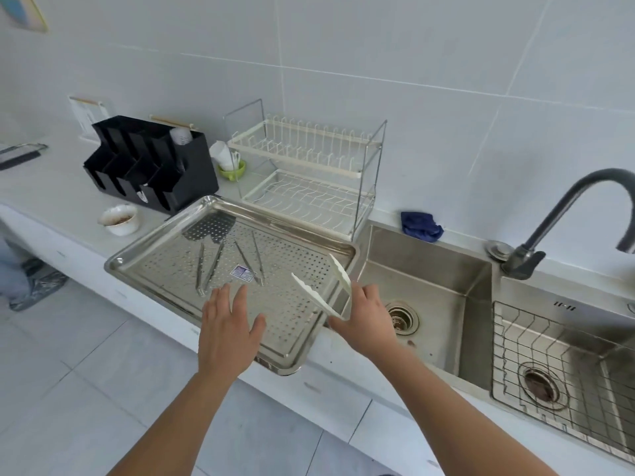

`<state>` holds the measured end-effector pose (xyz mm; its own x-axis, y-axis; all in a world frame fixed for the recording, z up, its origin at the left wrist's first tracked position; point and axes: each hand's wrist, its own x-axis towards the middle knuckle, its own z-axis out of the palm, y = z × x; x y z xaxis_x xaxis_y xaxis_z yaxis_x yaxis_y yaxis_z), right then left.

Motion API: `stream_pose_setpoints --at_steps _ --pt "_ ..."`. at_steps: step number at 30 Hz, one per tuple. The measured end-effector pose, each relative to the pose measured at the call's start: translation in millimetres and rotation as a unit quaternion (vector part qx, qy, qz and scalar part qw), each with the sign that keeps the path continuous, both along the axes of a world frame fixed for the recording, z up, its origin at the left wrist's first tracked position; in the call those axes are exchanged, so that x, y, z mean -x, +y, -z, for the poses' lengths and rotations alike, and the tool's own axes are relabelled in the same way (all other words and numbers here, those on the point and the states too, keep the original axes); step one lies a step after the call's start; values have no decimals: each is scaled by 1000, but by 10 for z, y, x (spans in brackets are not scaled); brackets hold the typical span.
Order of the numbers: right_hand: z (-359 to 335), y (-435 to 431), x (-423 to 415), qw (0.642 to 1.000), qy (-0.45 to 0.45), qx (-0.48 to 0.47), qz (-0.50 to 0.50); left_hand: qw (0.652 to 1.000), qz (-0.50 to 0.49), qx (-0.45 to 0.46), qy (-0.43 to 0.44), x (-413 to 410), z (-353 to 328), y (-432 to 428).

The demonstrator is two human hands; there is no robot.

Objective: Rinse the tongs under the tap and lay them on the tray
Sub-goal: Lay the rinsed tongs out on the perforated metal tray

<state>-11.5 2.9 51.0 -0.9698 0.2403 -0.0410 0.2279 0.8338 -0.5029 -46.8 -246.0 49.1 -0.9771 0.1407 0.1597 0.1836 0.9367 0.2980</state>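
My right hand (366, 316) holds white plastic tongs (328, 289) by their hinged end, arms spread and pointing up-left over the right corner of the perforated steel tray (137, 266). My left hand (228, 324) hovers open above the tray's near edge, fingers spread, holding nothing. Two pairs of metal tongs (209, 266) (252, 257) lie on the tray. The dark tap (563, 214) arches at the right; no water is visible.
Steel sink basin (429, 269) with drain right of the tray; a second basin holds a wire basket (549, 365). White dish rack (309, 176), black organiser (151, 163), dirty bowl (120, 218), blue cloth (421, 226) stand behind. A person's feet show at far left.
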Motion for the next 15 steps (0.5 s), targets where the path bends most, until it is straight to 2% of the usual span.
stream_pose_setpoints --at_steps 7,15 --pt "22 -456 567 1000 -9 -13 -22 999 -32 -26 -10 405 113 -465" --pt "322 -611 1491 999 -47 -7 -18 998 -48 8 -32 1153 320 -665"
